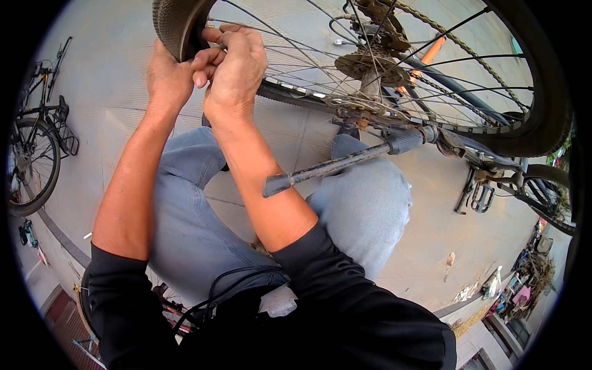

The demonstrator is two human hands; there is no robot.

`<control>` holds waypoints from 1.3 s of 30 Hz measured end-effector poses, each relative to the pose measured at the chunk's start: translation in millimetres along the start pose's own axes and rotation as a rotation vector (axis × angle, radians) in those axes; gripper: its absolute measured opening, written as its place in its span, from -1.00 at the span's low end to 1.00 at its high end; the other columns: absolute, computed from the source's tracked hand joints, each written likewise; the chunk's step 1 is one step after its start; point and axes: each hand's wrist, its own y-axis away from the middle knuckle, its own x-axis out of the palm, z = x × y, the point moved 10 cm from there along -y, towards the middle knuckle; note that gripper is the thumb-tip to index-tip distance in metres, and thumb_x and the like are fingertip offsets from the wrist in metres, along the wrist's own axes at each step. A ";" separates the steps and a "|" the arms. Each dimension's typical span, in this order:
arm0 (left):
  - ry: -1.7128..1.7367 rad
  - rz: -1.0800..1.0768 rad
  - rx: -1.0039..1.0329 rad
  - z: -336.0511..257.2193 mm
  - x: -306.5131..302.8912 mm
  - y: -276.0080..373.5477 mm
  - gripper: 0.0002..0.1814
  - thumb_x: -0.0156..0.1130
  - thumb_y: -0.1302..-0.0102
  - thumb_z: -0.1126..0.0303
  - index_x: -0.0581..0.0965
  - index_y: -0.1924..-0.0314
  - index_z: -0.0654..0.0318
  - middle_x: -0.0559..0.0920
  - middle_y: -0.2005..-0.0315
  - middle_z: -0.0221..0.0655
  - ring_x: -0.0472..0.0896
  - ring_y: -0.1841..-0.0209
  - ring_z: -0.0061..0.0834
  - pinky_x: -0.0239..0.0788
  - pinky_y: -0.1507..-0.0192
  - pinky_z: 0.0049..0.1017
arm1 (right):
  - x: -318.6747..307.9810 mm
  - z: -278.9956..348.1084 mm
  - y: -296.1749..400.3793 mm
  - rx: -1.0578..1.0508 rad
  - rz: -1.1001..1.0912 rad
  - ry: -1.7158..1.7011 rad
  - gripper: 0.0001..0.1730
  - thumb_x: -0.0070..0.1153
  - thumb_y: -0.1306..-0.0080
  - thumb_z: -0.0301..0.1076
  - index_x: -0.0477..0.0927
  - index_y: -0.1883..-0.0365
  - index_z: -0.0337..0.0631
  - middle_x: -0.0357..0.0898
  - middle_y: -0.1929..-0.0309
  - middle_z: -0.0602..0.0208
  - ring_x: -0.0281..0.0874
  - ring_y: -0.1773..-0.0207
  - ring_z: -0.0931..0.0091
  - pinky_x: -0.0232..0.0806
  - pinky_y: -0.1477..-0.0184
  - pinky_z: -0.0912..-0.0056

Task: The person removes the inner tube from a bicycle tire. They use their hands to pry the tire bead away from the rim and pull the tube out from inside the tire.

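Note:
A bicycle wheel with a black tire (178,27) and thin spokes fills the upper part of the view. My left hand (170,76) is at the tire's lower left edge, its fingers mostly hidden behind the rubber. Beside it, my right hand (236,69) has its fingers bent close to the rim's inner side; whether they pinch something small there cannot be told. The rear cassette (370,69) and a brake disc (365,107) sit at the hub, with the chain (462,46) running behind the spokes. A kickstand (337,163) juts out over my right forearm.
Another bicycle (34,157) stands at the far left. A pedal (482,198) and the bike's other wheel (548,194) are at right. An orange tube (431,53) shows beyond the spokes. Litter and dry twigs (539,273) lie along the curb at lower right.

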 end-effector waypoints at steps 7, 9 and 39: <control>-0.040 -0.034 0.072 -1.0 -5.0 -3.9 -0.42 0.26 -0.05 0.54 0.40 -0.15 0.30 0.69 0.11 -0.07 0.67 0.00 -0.11 0.43 -0.11 -0.28 | -22.3 -7.6 10.5 -0.146 -0.099 0.483 -0.79 0.11 -0.39 -0.40 0.63 0.24 -0.44 0.40 0.59 0.49 0.23 0.56 0.69 0.15 0.51 0.54; -0.011 -0.027 0.087 0.2 -6.4 -4.0 -0.42 0.25 -0.05 0.54 0.40 -0.14 0.31 0.69 0.10 -0.07 0.66 -0.01 -0.12 0.43 -0.12 -0.29 | -20.4 -9.6 15.4 -0.149 -0.096 0.563 -0.77 0.12 -0.39 -0.42 0.65 0.18 -0.45 0.37 0.64 0.54 0.20 0.54 0.70 0.17 0.44 0.52; -0.140 -0.151 0.136 -43.3 -20.5 18.7 -0.48 0.37 -0.17 0.30 0.41 -0.06 0.39 0.71 0.19 -0.02 0.69 0.09 -0.08 0.47 0.00 -0.25 | 16.7 22.3 24.0 -0.574 0.096 0.909 -0.62 0.10 -0.38 -0.44 0.60 -0.15 -0.33 0.73 0.18 -0.05 0.75 0.23 0.36 0.49 0.13 0.42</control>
